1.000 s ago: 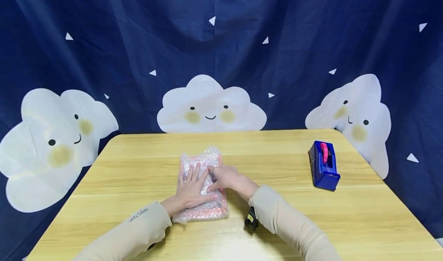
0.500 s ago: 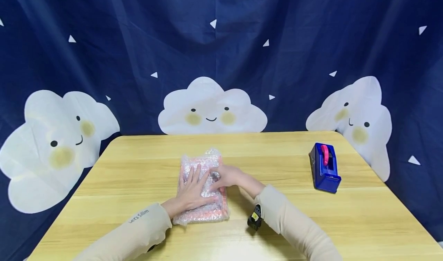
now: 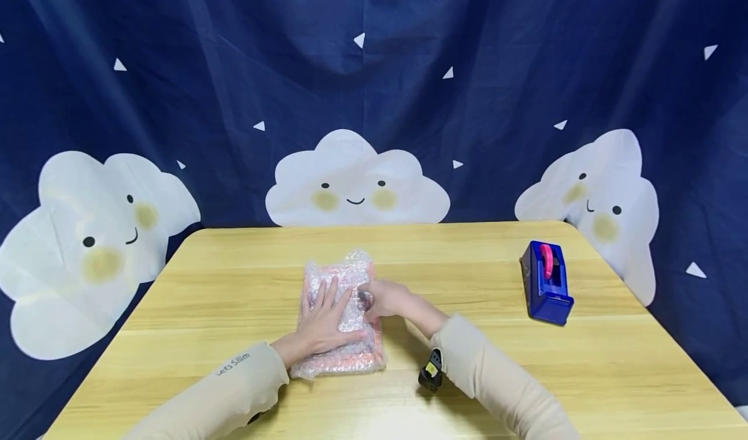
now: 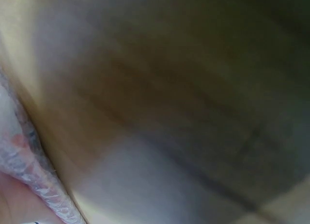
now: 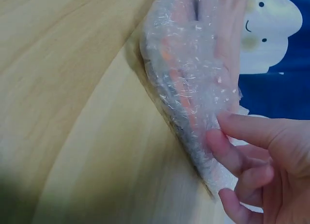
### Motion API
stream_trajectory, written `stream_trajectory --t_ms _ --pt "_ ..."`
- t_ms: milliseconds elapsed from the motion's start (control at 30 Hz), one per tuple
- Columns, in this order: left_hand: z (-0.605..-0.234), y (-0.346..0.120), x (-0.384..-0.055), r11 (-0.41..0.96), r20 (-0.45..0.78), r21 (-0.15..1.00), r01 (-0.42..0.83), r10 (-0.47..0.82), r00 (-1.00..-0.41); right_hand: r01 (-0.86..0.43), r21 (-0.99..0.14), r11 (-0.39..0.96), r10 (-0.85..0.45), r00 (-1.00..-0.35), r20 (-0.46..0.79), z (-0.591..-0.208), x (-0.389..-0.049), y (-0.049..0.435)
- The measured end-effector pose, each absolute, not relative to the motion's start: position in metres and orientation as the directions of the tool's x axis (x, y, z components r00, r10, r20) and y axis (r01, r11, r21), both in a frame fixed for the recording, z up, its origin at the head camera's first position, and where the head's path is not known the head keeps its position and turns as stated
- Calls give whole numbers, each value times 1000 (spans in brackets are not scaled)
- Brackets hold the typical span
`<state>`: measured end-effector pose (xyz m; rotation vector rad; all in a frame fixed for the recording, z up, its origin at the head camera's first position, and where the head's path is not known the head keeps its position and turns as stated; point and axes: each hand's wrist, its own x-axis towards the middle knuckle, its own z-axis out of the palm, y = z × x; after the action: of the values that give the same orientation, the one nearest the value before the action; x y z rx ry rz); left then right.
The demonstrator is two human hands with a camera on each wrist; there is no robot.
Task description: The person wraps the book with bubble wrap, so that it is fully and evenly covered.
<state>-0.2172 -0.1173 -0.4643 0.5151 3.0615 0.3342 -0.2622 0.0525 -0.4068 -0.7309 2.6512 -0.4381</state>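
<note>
A flat, rectangular bubble-wrapped package [image 3: 345, 362], with red-pink edging showing through the clear bubble wrap, lies on the wooden table. My left hand [image 3: 323, 323] rests on top of it, fingers spread. In the left wrist view, part of the left hand [image 4: 22, 200] shows beside the wrapped edge [image 4: 34, 156]. At the package's right side is my right hand [image 3: 386, 298], fingers bent. The right wrist view shows the right hand [image 5: 271, 161] with thumb and index finger pinching at the bubble wrap [image 5: 193, 83], the other fingers curled. Both hands hide parts of the package's top.
A blue tape dispenser [image 3: 549, 291] with a pink roll [image 3: 547, 261] stands at the right of the table [image 3: 467, 258]. Behind the table hangs a dark blue curtain [image 3: 502, 102] with smiling clouds. A black wrist device [image 3: 431, 372] hangs below the right sleeve [image 3: 479, 362].
My right hand has drawn slightly to the right along the package, its fingertips moving away from the left hand. The left hand and the package stay put.
</note>
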Motion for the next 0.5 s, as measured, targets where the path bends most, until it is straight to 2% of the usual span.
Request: stream_trajectory --t_ms 400,500 --pt "-465 -117 -218 924 30 205 323 324 -945 -463 -258 848 -521 -820 -237 -406 -263 44" --pt "-465 -118 -218 924 28 207 323 324 -946 -456 -261 851 -517 -816 -258 -405 -262 43"
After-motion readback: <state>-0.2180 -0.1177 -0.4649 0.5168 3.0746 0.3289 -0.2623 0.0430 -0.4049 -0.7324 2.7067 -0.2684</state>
